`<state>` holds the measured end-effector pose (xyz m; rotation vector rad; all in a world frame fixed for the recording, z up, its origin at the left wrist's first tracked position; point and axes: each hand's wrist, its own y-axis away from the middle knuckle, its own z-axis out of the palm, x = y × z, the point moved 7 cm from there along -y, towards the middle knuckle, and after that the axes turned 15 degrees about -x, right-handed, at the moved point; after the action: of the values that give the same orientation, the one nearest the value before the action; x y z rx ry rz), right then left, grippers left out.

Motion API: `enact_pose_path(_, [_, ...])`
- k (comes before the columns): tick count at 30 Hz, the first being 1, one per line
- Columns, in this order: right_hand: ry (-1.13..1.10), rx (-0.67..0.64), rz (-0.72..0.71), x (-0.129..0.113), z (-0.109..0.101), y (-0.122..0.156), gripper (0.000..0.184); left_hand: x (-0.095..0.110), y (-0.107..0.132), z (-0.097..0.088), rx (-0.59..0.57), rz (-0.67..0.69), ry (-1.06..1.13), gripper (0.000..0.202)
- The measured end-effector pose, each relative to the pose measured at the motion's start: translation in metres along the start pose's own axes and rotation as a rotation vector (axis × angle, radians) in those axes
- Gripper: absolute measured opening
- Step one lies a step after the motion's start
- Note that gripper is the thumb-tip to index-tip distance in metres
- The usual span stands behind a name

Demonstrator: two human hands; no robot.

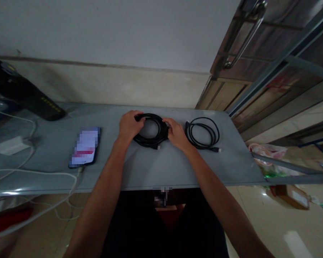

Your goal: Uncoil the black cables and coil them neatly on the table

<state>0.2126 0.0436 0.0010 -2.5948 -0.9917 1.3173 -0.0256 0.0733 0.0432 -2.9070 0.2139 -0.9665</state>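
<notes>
A thick coil of black cable [148,142] lies on the grey desk [161,168], with a plug end showing at its lower right. My left hand [129,125] grips its left side, the thumb and fingers around the upper left by one connector. On the opposite side my right hand [176,133] has its fingers closed around the right edge of the same coil. Just beyond that hand rests a second, thinner coil of black cable [214,134], its plug end pointing right. The undersides of both hands' fingers are partly hidden.
Left on the desk are a phone [84,147] with a white cable plugged in, a white adapter [13,146] and a black cylindrical object [29,89]. A wall [123,82] bounds the back. Metal framing [271,64] rises at right; a box [292,196] sits on the floor.
</notes>
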Motion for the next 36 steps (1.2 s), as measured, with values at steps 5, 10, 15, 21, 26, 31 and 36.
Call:
enact_pose_path(5, [0.010,0.092,-0.037,-0.012,-0.009,0.000,0.056,0.025,0.013,-0.024,0.276,0.141,0.149,0.016])
enact_pose_path(10, [0.065,0.258,0.020,-0.020,-0.030,0.003,0.037,0.052,0.028,-0.031,0.388,0.390,0.565,0.016])
enact_pose_path(15, [0.082,0.298,0.065,-0.024,-0.035,0.004,0.027,0.072,0.026,-0.003,0.160,0.456,0.916,0.036])
enact_pose_path(21, [0.053,0.306,0.025,-0.027,-0.033,0.004,0.020,0.076,0.024,0.014,0.041,0.397,0.925,0.039])
enact_pose_path(26, [0.035,0.282,0.070,-0.021,-0.029,0.002,0.015,0.076,0.026,0.011,0.033,0.385,0.640,0.040])
enact_pose_path(31, [0.044,0.253,0.070,-0.021,-0.026,0.002,0.010,0.088,0.034,0.023,-0.006,0.415,0.084,0.042])
enact_pose_path(36, [0.048,0.247,0.058,-0.023,-0.024,0.002,0.010,0.091,0.035,0.034,-0.049,0.402,-0.137,0.049])
